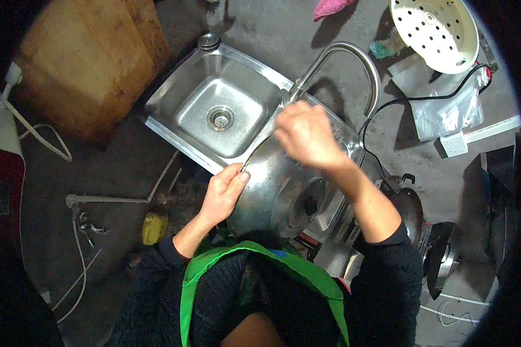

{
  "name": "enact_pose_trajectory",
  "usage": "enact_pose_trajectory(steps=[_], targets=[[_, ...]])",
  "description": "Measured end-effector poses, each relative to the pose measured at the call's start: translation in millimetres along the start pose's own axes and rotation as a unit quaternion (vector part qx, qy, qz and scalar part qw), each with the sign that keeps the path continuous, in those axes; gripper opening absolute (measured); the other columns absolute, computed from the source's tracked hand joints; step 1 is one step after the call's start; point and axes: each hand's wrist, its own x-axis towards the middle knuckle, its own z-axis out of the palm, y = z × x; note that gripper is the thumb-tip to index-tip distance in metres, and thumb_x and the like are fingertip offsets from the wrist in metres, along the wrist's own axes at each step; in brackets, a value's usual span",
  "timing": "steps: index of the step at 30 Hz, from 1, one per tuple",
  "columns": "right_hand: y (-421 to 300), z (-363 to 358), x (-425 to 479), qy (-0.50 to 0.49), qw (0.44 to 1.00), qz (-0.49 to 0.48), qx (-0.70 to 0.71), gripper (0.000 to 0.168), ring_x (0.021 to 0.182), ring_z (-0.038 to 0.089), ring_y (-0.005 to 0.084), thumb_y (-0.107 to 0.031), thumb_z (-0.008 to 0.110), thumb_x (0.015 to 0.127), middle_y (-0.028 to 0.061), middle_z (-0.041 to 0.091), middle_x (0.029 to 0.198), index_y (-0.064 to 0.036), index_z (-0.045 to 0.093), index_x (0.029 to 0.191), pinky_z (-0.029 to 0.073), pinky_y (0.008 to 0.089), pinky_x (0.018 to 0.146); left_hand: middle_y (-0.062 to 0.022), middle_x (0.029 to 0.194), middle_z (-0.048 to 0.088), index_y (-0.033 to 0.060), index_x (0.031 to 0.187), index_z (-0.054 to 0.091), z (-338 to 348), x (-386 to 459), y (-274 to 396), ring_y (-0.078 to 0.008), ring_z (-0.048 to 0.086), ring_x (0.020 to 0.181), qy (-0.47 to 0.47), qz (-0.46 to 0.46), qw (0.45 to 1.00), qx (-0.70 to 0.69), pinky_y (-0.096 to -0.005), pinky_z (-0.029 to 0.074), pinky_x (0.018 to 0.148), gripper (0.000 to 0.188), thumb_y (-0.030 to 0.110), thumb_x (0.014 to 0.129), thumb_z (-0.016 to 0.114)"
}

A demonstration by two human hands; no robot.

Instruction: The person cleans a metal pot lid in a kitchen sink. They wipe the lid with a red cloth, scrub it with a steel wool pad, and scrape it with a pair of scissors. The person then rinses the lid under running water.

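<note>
A large, round metal pan or lid [269,191] is tilted over the near right part of the stainless steel sink unit [180,149]. My left hand [225,191] grips its left rim, thumb on top. Blurred and with curled fingers, my right hand [306,132] is at the vessel's far edge, just below the base of the curved faucet [375,82]; whether it holds something is hidden. To the left lies the sink basin with its drain [221,118].
Wooden boards [91,65] stand at the upper left. A cream perforated steamer plate [438,34], plastic bags [447,104] and a power strip [454,144] are at the upper right. Dark pans [438,256] sit at the right, a yellow container [154,227] below left.
</note>
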Motion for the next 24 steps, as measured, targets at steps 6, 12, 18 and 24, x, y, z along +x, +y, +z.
enact_pose_trajectory(steps=[6,12,18,24], targets=[[5,5,2,0.013,0.998,-0.021,0.054,0.010,0.087,0.061,0.0266,-0.020,0.062,0.075,0.0062,0.066,0.084,-0.011,0.066,0.075,0.043,0.0455,0.066,0.0026,0.080,0.055,-0.0036,0.106,0.061,-4,-9,-8,-0.0068,0.048,0.075,0.006,-0.015,1.000,-0.016,-0.0247,0.042,0.068,0.025,0.019,0.097,0.055],[46,-1,-14,-0.047,0.958,0.212,0.188,0.023,0.089,0.060,0.0312,-0.031,0.064,0.079,0.0086,0.065,0.086,-0.009,0.068,0.084,0.045,0.0469,0.072,-0.0007,0.092,0.063,-0.0030,0.112,0.062,-31,7,-16,-0.0090,0.056,0.084,-0.001,-0.032,0.997,-0.067,-0.0255,0.046,0.077,0.031,0.023,0.097,0.056],[28,-8,-30,-0.028,0.972,0.162,0.165,0.025,0.097,0.056,0.0284,-0.029,0.062,0.080,0.0072,0.062,0.094,-0.011,0.071,0.095,0.040,0.0460,0.079,-0.0033,0.097,0.066,-0.0030,0.112,0.064,-54,17,-26,-0.0109,0.059,0.087,-0.027,-0.048,0.994,-0.092,-0.0265,0.047,0.079,0.033,0.026,0.097,0.057],[31,-6,-30,-0.002,0.984,0.133,0.115,0.015,0.091,0.057,0.0288,-0.020,0.061,0.082,0.0069,0.060,0.086,-0.008,0.068,0.088,0.040,0.0416,0.074,-0.0032,0.097,0.066,-0.0034,0.113,0.062,-46,19,-17,-0.0104,0.058,0.087,-0.049,-0.067,0.991,-0.103,-0.0267,0.048,0.079,0.032,0.022,0.093,0.062]])
